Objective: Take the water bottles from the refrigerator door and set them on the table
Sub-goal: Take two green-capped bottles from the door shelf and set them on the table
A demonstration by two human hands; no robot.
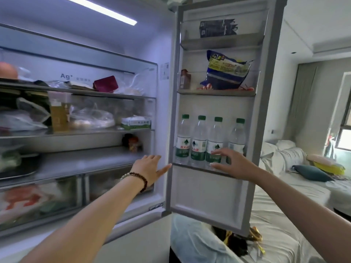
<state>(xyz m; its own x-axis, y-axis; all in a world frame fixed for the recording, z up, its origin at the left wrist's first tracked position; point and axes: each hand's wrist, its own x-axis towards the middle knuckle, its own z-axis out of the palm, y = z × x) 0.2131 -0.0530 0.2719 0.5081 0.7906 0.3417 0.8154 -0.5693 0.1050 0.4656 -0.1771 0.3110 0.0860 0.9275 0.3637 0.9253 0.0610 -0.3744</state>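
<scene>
The refrigerator door [205, 194] stands open. Its lower shelf holds several clear water bottles with green caps and green-and-white labels, among them the leftmost bottle [183, 138] and the rightmost bottle [237, 137]. My right hand [234, 164] is open in front of the two right-hand bottles, fingers spread, gripping nothing. My left hand [150, 168], with bead bracelets on the wrist, is open just left of the door's inner edge and holds nothing.
The fridge interior [76, 111] on the left has shelves packed with bags, boxes and containers. Upper door shelves hold a blue snack bag [226, 71] and a dark carton [218, 27]. A white sofa with cushions [303, 171] lies to the right behind the door.
</scene>
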